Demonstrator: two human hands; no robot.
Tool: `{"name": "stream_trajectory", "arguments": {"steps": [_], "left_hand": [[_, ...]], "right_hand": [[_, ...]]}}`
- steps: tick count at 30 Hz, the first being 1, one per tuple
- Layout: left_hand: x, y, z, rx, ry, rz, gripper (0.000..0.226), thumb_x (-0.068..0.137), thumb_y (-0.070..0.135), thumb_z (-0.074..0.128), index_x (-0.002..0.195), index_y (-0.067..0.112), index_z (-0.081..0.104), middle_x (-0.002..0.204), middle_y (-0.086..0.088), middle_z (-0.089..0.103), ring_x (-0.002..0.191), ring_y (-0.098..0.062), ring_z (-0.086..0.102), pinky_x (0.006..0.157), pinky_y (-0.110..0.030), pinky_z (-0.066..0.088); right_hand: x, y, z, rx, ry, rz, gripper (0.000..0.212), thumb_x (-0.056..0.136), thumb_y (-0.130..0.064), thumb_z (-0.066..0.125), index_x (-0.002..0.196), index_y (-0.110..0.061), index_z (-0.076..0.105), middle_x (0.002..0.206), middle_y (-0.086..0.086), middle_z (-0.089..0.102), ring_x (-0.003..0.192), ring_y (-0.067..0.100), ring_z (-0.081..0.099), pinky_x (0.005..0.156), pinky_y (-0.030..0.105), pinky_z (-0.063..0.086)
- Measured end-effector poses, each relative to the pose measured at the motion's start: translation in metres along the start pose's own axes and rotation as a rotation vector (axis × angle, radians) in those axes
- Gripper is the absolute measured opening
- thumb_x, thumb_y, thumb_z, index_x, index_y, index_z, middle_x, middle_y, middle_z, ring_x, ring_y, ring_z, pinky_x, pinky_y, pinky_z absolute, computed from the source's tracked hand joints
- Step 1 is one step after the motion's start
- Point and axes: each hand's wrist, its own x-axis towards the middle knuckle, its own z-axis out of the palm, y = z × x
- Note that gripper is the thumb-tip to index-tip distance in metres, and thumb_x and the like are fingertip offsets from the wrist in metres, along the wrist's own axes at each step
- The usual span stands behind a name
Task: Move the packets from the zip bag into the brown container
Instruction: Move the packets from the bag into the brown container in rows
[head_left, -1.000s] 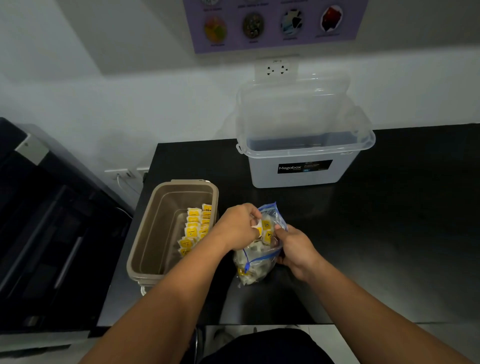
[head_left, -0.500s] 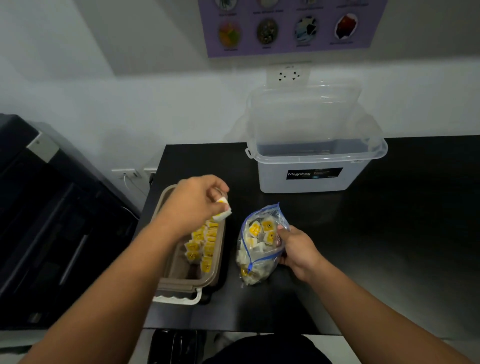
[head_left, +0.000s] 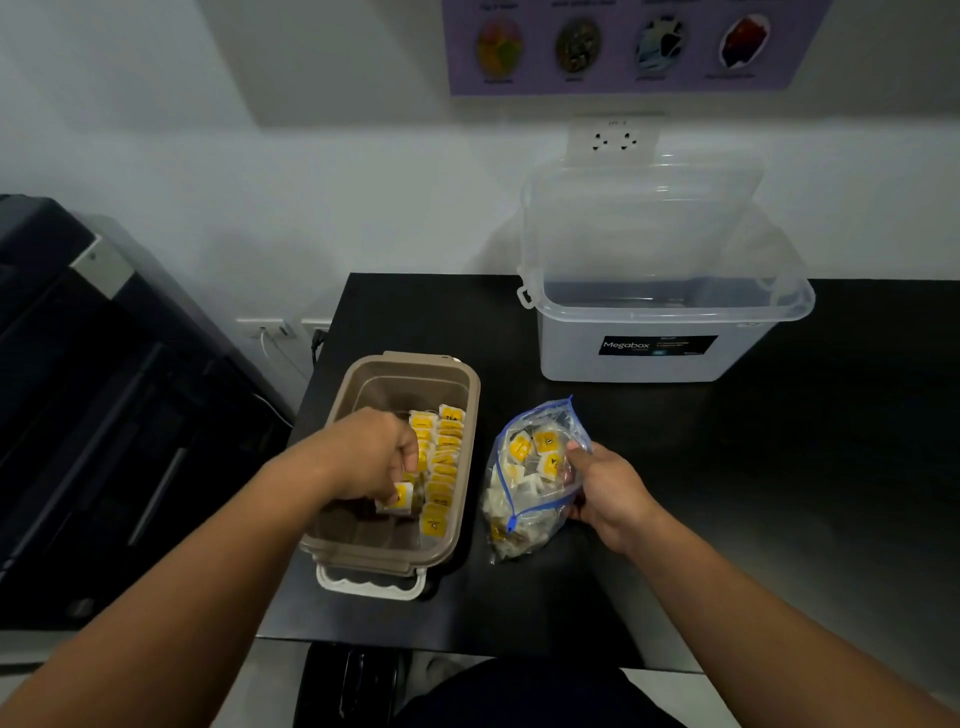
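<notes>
Low inside the brown container (head_left: 470, 415), the left hand (head_left: 371, 457) pinches one packet (head_left: 400, 498) in curled fingers, just left of the packet row (head_left: 442, 467) running front to back, while farther right the right hand (head_left: 608, 493) grips the part-full zip bag (head_left: 524, 499).

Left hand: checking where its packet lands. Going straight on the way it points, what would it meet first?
Probably the container floor: the left hand, pinching a packet, points down into it, close beside the packet row. Depth is unclear, so the row might touch first.
</notes>
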Motion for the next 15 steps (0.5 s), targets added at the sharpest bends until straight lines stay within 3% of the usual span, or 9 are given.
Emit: {"name": "stream_trajectory", "arguments": {"steps": [8,15], "left_hand": [[0.02,-0.005,0.028,0.076,0.005,-0.025,0.035,0.067,0.006,0.082,0.081,0.031,0.063,0.081,0.01,0.068,0.078,-0.01,0.067,0.078,-0.028,0.057],[0.028,-0.006,0.036,0.111,0.042,-0.059,0.034,0.066,0.008,0.082,0.073,0.031,0.058,0.077,0.011,0.063,0.076,-0.014,0.067,0.079,-0.032,0.058]], "right_hand": [[-0.002,0.001,0.0,-0.002,-0.005,-0.02,0.027,0.111,-0.027,0.046,0.124,-0.016,0.066,0.105,0.009,0.081,0.092,0.024,0.079,0.067,0.038,0.061],[-0.005,0.002,-0.001,-0.037,-0.01,-0.053,0.026,0.111,-0.028,0.046,0.122,-0.017,0.066,0.099,0.005,0.082,0.089,0.02,0.08,0.068,0.037,0.061]]}}
